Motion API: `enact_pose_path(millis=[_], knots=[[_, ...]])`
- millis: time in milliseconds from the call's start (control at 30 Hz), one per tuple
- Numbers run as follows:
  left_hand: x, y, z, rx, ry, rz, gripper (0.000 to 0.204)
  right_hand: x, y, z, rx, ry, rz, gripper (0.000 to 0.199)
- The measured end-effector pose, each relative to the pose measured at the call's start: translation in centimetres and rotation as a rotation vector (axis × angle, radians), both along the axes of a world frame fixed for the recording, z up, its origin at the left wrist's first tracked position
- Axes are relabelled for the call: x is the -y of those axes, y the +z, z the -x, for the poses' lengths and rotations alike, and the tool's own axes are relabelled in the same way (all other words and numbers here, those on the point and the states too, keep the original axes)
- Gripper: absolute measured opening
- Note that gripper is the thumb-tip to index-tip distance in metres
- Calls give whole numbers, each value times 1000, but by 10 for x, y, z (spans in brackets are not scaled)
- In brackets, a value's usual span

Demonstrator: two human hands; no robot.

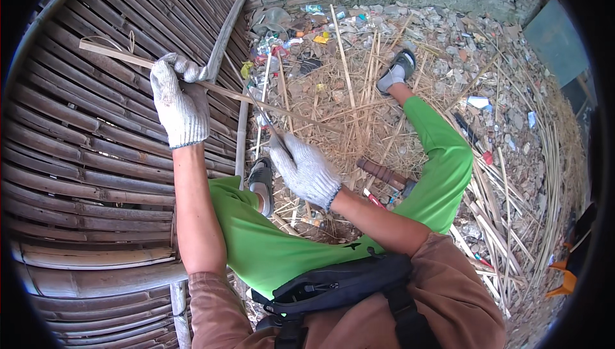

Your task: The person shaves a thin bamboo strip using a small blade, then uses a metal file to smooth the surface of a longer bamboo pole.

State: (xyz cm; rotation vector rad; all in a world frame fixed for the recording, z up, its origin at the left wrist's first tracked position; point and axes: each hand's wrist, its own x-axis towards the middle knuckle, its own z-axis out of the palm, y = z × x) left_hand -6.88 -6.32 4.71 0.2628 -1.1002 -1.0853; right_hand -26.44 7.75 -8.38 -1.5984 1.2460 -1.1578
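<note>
Left hand (179,102), in a white knit glove, sits in the upper left of the frame with its fingers curled shut around a thin pale bamboo strip (128,57). That strip runs from the upper left, through the fist, and down toward the centre of the picture. Right hand (304,169), gloved the same way, is near the middle of the frame, closed around a slim dark blade (266,118) whose tip points up and left and meets the strip just right of the left fist. Behind the left hand lies a wall of curved dark bamboo slats (83,150), filling the left side. A grey wooden bar (224,35) leans across the slats just above the left hand. Green trouser legs (442,157) stretch toward the upper right, ending in a grey sandal (398,70). Between the legs a brown ridged tool handle (383,173) rests on the ground among scattered bamboo shavings (512,195). A black chest bag (339,282) hangs at the lower centre.
</note>
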Motion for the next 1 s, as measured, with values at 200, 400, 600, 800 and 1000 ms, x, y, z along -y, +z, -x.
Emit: enact_pose_path(millis=[200, 400, 600, 800, 1000], knots=[[-16, -5, 8, -69, 253, -30, 19, 5, 4, -20, -184, -2, 89, 27], [-12, -4, 11, -110, 274, -46, 18, 16, -98, 39, -345, -17, -354, 45], [-7, -1, 19, -41, 427, -39, 20, 6, -43, 20, -251, 11, -156, 43], [-18, -2, 21, -105, 474, -107, 23, 12, -22, -5, -282, 46, 35, 38], [-16, -1, 13, -66, 312, -50, 25, 26, -155, 65, -435, -50, -411, 48]])
